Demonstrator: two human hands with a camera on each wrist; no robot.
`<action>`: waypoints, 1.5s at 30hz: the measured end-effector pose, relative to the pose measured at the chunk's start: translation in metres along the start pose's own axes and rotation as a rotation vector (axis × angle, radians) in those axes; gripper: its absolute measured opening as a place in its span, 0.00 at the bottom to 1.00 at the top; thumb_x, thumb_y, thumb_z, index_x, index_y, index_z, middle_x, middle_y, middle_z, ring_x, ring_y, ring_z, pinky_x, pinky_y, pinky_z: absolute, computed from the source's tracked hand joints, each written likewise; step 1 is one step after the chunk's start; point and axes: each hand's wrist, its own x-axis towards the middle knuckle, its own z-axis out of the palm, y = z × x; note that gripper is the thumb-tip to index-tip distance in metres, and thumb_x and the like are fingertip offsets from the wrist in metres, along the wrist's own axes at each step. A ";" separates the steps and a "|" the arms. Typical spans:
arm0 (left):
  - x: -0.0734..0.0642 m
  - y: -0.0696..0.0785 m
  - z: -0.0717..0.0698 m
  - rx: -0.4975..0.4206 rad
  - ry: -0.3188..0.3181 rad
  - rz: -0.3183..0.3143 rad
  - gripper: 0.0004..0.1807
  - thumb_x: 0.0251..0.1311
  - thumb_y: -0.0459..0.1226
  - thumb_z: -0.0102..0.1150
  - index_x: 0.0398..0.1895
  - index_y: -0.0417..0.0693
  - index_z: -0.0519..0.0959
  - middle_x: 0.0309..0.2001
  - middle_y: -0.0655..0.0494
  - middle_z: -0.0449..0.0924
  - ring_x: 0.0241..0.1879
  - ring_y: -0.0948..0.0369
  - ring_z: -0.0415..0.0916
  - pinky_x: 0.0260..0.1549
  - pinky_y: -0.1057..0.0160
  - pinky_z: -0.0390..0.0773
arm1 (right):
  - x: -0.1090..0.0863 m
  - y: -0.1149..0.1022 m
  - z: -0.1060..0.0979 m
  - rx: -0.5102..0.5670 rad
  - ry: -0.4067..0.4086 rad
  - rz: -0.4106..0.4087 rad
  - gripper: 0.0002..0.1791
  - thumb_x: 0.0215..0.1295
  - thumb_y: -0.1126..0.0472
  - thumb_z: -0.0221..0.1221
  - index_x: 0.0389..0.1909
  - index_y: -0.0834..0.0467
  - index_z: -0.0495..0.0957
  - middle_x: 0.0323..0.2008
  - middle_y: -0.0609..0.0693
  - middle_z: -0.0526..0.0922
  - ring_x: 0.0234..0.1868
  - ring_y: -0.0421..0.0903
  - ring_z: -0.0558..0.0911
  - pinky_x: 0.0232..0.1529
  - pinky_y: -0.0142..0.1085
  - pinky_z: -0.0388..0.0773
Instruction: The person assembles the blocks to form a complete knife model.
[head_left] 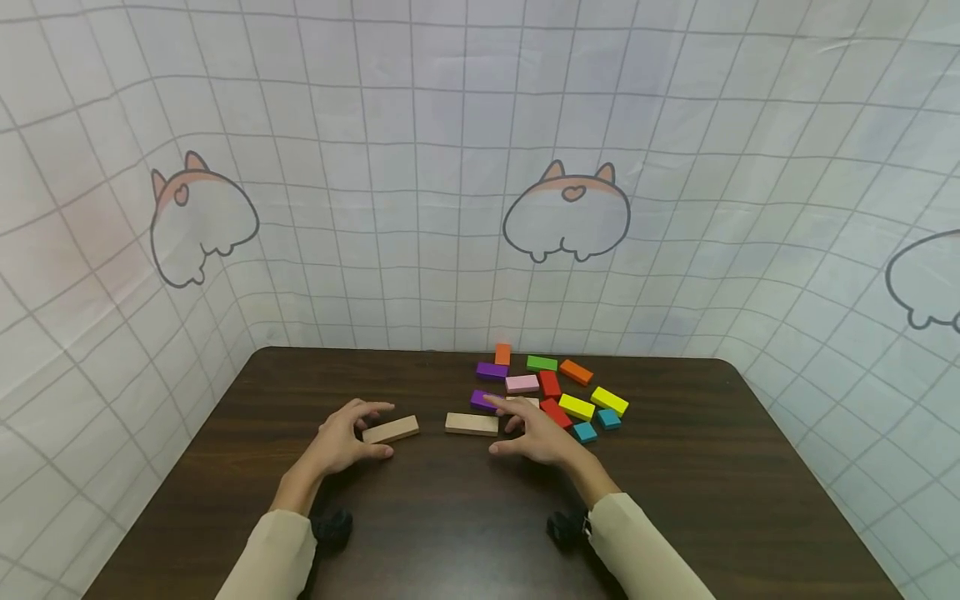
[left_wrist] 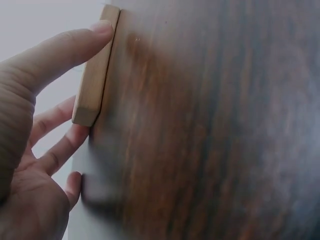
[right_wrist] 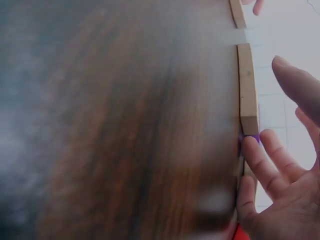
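Note:
Two plain wooden blocks lie flat on the dark table, a left block point(head_left: 392, 430) set at a slant and a right block point(head_left: 472, 424) nearly level. My left hand point(head_left: 341, 437) is around the left block's outer end, thumb on the near side and fingers spread on the far side. In the left wrist view the thumb overlaps that block point(left_wrist: 95, 82); contact is unclear. My right hand point(head_left: 538, 435) hovers by the right block's right end, thumb and fingers apart. From the right wrist, a gap shows between the thumb and this block point(right_wrist: 247, 82).
Behind and beyond my right hand lie several coloured blocks, among them a purple block point(head_left: 492, 372), a pink block point(head_left: 522, 384), a green block point(head_left: 542, 363), a yellow block point(head_left: 577, 407) and a blue block point(head_left: 584, 432). A white gridded curtain point(head_left: 390, 275) borders the table point(head_left: 450, 517).

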 end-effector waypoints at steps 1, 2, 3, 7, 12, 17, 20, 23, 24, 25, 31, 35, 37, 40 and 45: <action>0.000 -0.001 0.000 -0.003 0.001 -0.005 0.39 0.48 0.46 0.81 0.67 0.56 0.78 0.57 0.50 0.78 0.48 0.54 0.71 0.47 0.49 0.67 | 0.002 -0.001 0.000 0.000 -0.006 0.005 0.45 0.62 0.50 0.72 0.78 0.39 0.62 0.64 0.55 0.73 0.56 0.52 0.79 0.59 0.54 0.76; 0.001 -0.001 -0.001 -0.007 0.000 -0.009 0.38 0.48 0.46 0.82 0.66 0.57 0.79 0.57 0.51 0.79 0.48 0.54 0.71 0.47 0.51 0.67 | 0.003 -0.002 0.000 -0.001 -0.010 0.008 0.45 0.62 0.51 0.72 0.78 0.39 0.63 0.64 0.55 0.74 0.54 0.52 0.79 0.57 0.52 0.77; 0.001 -0.002 -0.001 -0.013 -0.002 -0.014 0.37 0.48 0.46 0.82 0.65 0.57 0.80 0.56 0.52 0.79 0.48 0.55 0.71 0.46 0.53 0.68 | 0.004 -0.002 0.000 -0.004 -0.015 0.006 0.45 0.62 0.52 0.73 0.78 0.40 0.63 0.63 0.56 0.74 0.53 0.51 0.78 0.55 0.50 0.78; 0.004 -0.004 -0.002 -0.040 -0.012 -0.040 0.35 0.47 0.46 0.82 0.62 0.58 0.82 0.54 0.54 0.80 0.47 0.56 0.71 0.45 0.56 0.65 | 0.009 -0.004 0.001 -0.015 -0.024 0.011 0.44 0.62 0.55 0.73 0.77 0.40 0.65 0.61 0.56 0.74 0.49 0.50 0.77 0.50 0.43 0.78; 0.005 -0.004 -0.003 -0.051 -0.021 -0.053 0.31 0.48 0.43 0.82 0.60 0.58 0.84 0.50 0.55 0.80 0.46 0.56 0.70 0.42 0.58 0.66 | 0.016 -0.007 0.004 -0.036 -0.018 0.012 0.42 0.61 0.59 0.73 0.76 0.42 0.67 0.56 0.56 0.75 0.44 0.48 0.76 0.46 0.40 0.77; 0.007 -0.004 -0.004 -0.040 -0.013 -0.052 0.28 0.49 0.41 0.81 0.57 0.59 0.86 0.46 0.56 0.81 0.44 0.57 0.71 0.41 0.59 0.66 | 0.022 -0.008 0.008 -0.079 0.000 -0.007 0.40 0.61 0.65 0.72 0.74 0.46 0.70 0.51 0.56 0.75 0.37 0.46 0.73 0.38 0.35 0.73; 0.008 -0.004 -0.004 -0.037 -0.011 -0.049 0.26 0.49 0.41 0.81 0.55 0.59 0.87 0.44 0.57 0.81 0.44 0.58 0.72 0.41 0.59 0.66 | 0.025 -0.008 0.010 -0.107 0.007 -0.018 0.38 0.60 0.68 0.71 0.72 0.48 0.73 0.48 0.56 0.74 0.36 0.46 0.71 0.36 0.35 0.71; 0.008 -0.004 -0.004 -0.037 -0.009 -0.053 0.24 0.49 0.41 0.81 0.53 0.60 0.88 0.43 0.58 0.82 0.43 0.59 0.72 0.41 0.59 0.68 | 0.027 -0.007 0.012 -0.136 0.002 -0.020 0.36 0.61 0.69 0.70 0.71 0.48 0.74 0.47 0.55 0.74 0.35 0.45 0.71 0.36 0.34 0.71; 0.007 -0.004 -0.004 -0.039 -0.009 -0.056 0.24 0.49 0.41 0.81 0.53 0.60 0.88 0.43 0.58 0.82 0.43 0.58 0.73 0.41 0.59 0.69 | 0.028 -0.007 0.013 -0.142 -0.001 -0.022 0.36 0.62 0.69 0.69 0.71 0.48 0.75 0.47 0.54 0.74 0.35 0.45 0.71 0.36 0.34 0.71; 0.007 -0.004 -0.004 -0.037 -0.009 -0.059 0.24 0.49 0.41 0.81 0.53 0.60 0.88 0.43 0.58 0.83 0.43 0.58 0.73 0.42 0.58 0.69 | 0.029 -0.007 0.013 -0.145 -0.004 -0.023 0.36 0.62 0.70 0.69 0.71 0.48 0.75 0.46 0.54 0.74 0.35 0.45 0.71 0.35 0.34 0.71; 0.007 -0.003 -0.002 -0.038 -0.018 -0.067 0.21 0.50 0.40 0.80 0.50 0.60 0.89 0.44 0.60 0.84 0.44 0.58 0.71 0.50 0.44 0.61 | 0.026 -0.009 0.011 -0.138 -0.027 0.005 0.35 0.63 0.71 0.67 0.71 0.48 0.74 0.44 0.53 0.71 0.34 0.45 0.70 0.34 0.34 0.70; 0.006 -0.002 -0.001 -0.041 -0.024 -0.068 0.19 0.51 0.40 0.80 0.49 0.60 0.90 0.44 0.60 0.84 0.43 0.58 0.71 0.52 0.39 0.59 | 0.022 -0.011 0.010 -0.123 -0.047 0.018 0.34 0.64 0.70 0.66 0.71 0.49 0.74 0.43 0.52 0.71 0.36 0.45 0.70 0.35 0.34 0.69; 0.005 -0.001 -0.001 -0.038 -0.026 -0.065 0.19 0.51 0.40 0.79 0.48 0.61 0.90 0.43 0.60 0.84 0.43 0.59 0.70 0.53 0.38 0.58 | 0.020 -0.012 0.009 -0.115 -0.057 0.012 0.34 0.64 0.71 0.66 0.71 0.51 0.74 0.42 0.52 0.70 0.37 0.46 0.69 0.36 0.34 0.69; 0.005 0.000 -0.001 -0.038 -0.029 -0.052 0.18 0.52 0.40 0.79 0.48 0.61 0.90 0.42 0.61 0.84 0.41 0.58 0.70 0.52 0.38 0.57 | 0.017 -0.013 0.007 -0.111 -0.076 0.001 0.33 0.65 0.71 0.65 0.71 0.52 0.74 0.42 0.53 0.70 0.37 0.46 0.69 0.37 0.35 0.69; 0.004 0.002 0.000 -0.038 -0.041 -0.017 0.18 0.51 0.40 0.79 0.47 0.60 0.90 0.41 0.61 0.83 0.40 0.58 0.70 0.48 0.43 0.55 | 0.013 -0.011 0.002 -0.112 -0.092 0.015 0.31 0.66 0.70 0.65 0.70 0.52 0.75 0.44 0.52 0.71 0.37 0.46 0.72 0.39 0.37 0.72</action>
